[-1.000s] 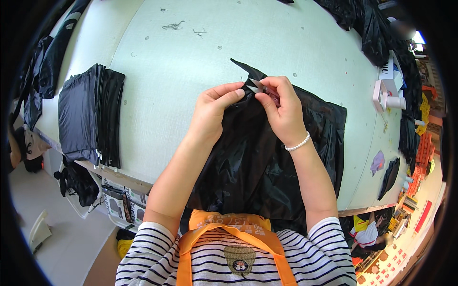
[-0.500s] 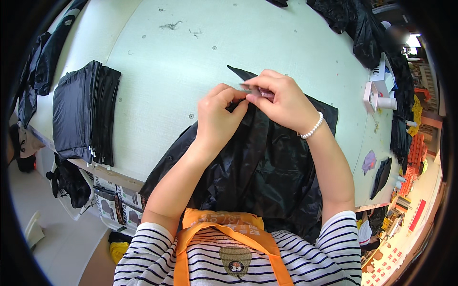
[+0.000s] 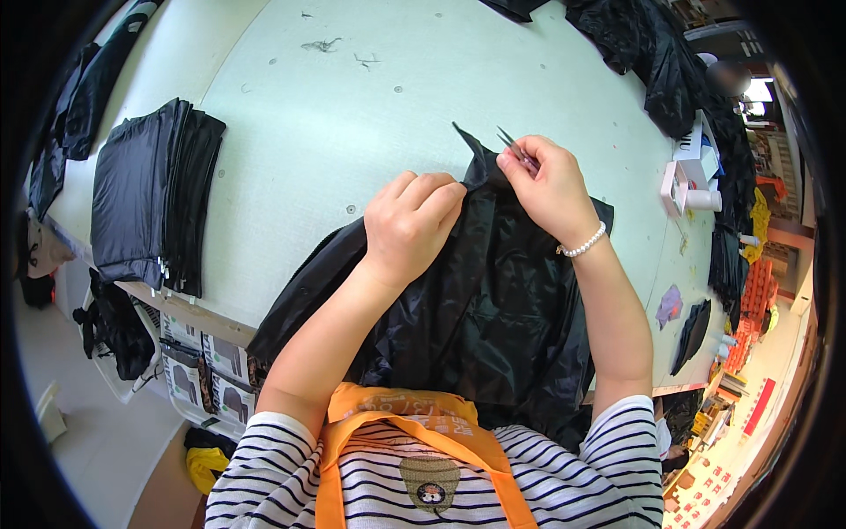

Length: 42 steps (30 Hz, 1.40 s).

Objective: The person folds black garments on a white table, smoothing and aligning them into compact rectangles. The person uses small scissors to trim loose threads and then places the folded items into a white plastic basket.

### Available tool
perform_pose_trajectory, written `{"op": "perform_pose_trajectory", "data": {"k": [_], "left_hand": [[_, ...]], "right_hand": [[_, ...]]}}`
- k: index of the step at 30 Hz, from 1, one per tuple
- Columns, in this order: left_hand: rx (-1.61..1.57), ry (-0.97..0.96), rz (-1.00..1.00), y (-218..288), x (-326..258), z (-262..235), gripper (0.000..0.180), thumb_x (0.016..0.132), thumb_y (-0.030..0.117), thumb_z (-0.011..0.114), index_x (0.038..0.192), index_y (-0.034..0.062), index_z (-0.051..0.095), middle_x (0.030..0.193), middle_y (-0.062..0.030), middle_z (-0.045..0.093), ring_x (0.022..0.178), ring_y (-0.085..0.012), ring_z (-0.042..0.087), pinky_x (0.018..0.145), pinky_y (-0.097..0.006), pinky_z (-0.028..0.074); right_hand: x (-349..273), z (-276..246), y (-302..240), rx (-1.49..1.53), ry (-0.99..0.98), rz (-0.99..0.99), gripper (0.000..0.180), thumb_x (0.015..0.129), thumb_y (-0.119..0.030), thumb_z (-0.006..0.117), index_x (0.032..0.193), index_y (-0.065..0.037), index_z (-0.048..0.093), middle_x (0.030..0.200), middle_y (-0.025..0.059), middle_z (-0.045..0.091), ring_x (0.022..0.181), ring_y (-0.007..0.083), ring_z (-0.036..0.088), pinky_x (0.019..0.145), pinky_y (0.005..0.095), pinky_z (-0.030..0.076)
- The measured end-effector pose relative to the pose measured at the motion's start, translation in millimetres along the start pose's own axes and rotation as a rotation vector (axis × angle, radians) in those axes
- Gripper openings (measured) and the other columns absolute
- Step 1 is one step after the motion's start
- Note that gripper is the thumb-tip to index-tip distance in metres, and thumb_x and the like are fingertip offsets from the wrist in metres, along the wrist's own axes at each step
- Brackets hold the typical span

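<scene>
Black glossy garment (image 3: 476, 300) lies over the near part of a broad pale-green surface (image 3: 291, 176), directly in front of the person, its lower part reaching the person's body. Its long axis runs away from the body, toward the far side of the surface, and narrows to a pointed tip that aims up and slightly left. One long panel slants off toward the lower left, passing under the left forearm.

Well apart on the left, near the edge, stands a thick stack of folded black pieces (image 3: 137, 198), longer from front to back than from side to side. Below that edge, a white holder (image 3: 201, 416) contains flat printed packages (image 3: 231, 361).

The left hand (image 3: 412, 225) has its grip clamped on the garment just below the tip, fingers curled over the fabric. The right hand (image 3: 553, 189) has its grip closed around small snips (image 3: 520, 152), just beside the tip.

On the far right, a white carton (image 3: 692, 141) has something blue showing at its side, too small to name. Touching or just beside it is a shallow pinkish tray (image 3: 674, 189); I cannot tell what it contains. The snips' slim blades point away and left, slightly parted. A white cylinder (image 3: 703, 200) lies against the tray.
</scene>
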State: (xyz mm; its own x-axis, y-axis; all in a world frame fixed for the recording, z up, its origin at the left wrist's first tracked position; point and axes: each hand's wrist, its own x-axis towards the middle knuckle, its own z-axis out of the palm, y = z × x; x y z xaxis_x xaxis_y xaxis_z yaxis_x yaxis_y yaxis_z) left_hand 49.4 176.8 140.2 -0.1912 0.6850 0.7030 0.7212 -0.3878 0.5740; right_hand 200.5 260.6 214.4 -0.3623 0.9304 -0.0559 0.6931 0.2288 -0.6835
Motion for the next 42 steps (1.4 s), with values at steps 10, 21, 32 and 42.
{"op": "perform_pose_trajectory", "data": {"k": [10, 21, 32, 42], "left_hand": [[-0.023, -0.081, -0.405, -7, 9, -8, 0.009, 0.078, 0.007, 0.071, 0.084, 0.0062, 0.065, 0.083, -0.0082, 0.065, 0.076, -0.0249, 0.062, 0.07, -0.032, 0.049], [0.105, -0.333, -0.134, 31, -13, 10, 0.031, 0.079, 0.003, 0.066, 0.109, 0.0035, 0.06, 0.115, -0.0111, 0.06, 0.11, -0.0296, 0.052, 0.096, -0.038, 0.038], [-0.189, -0.599, 0.013, 182, 18, 163, 0.048, 0.074, 0.016, 0.073, 0.118, 0.0041, 0.058, 0.117, -0.0159, 0.059, 0.112, -0.0355, 0.052, 0.096, -0.041, 0.041], [-0.781, -1.174, -0.703, 228, 53, 248, 0.024, 0.085, 0.02, 0.068, 0.092, -0.002, 0.065, 0.078, -0.003, 0.065, 0.074, -0.0083, 0.058, 0.072, -0.022, 0.046]], "right_hand": [[-64, -43, 47, -0.062, -0.714, 0.151, 0.038, 0.082, -0.032, 0.072, 0.07, 0.001, 0.061, 0.062, 0.0072, 0.055, 0.055, 0.0145, 0.049, 0.055, 0.0278, 0.042], [-142, -107, 382, 0.211, 0.356, 0.926, 0.015, 0.09, -0.018, 0.055, 0.088, -0.005, 0.063, 0.067, 0.005, 0.058, 0.05, 0.0149, 0.05, 0.047, 0.0295, 0.039], [-155, -169, 312, 0.893, 0.063, 0.42, 0.009, 0.09, -0.015, 0.062, 0.092, -0.008, 0.057, 0.063, -0.0072, 0.041, 0.05, 0.0033, 0.034, 0.045, 0.0207, 0.027], [-176, -217, 284, 1.139, -0.079, 0.186, 0.013, 0.089, -0.012, 0.062, 0.098, -0.003, 0.064, 0.061, -0.0074, 0.044, 0.05, 0.0015, 0.034, 0.045, 0.0202, 0.027]]}}
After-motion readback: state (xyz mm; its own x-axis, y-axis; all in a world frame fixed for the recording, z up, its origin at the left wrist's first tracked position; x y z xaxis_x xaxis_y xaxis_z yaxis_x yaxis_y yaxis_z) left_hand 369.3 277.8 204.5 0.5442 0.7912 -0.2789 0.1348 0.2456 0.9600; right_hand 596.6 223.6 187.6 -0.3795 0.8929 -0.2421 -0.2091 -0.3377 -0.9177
